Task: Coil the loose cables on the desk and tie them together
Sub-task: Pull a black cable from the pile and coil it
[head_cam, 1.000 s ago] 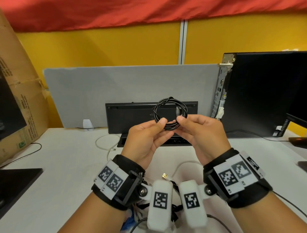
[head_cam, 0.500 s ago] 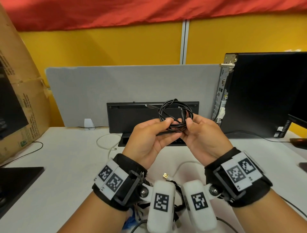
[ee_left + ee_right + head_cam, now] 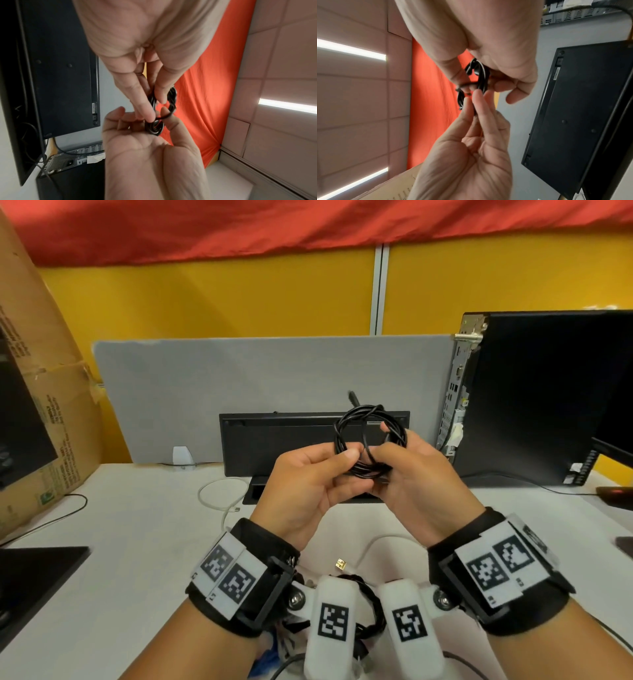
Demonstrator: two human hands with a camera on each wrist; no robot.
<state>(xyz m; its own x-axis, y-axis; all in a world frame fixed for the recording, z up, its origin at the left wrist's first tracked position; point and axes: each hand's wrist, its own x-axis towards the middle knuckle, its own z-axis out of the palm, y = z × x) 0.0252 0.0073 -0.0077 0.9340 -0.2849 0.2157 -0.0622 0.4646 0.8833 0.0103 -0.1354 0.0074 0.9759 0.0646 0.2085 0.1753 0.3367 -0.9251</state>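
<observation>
A thin black cable (image 3: 371,436), wound into a small coil, is held in the air above the desk by both hands. My left hand (image 3: 346,463) pinches the coil's lower left side between thumb and fingers (image 3: 155,97). My right hand (image 3: 388,455) grips the right side, its fingers curled round the strands (image 3: 479,73). The cable's plug end (image 3: 352,398) sticks up above the coil. On the desk lie a white cable (image 3: 219,494), a white lead with a gold plug (image 3: 340,564) and a dark braided cable (image 3: 371,601), partly hidden by the wrist cameras.
A black keyboard (image 3: 284,440) stands on edge against the grey divider (image 3: 239,378). A black computer tower (image 3: 548,398) fills the right, a cardboard box (image 3: 44,405) the left. A dark flat object (image 3: 34,570) lies at the near left of the white desk (image 3: 137,542).
The hands have shifted a little right with the coil. The loose plug end swung from the left side to above the coil, and the right fingers now curl round the strands.
</observation>
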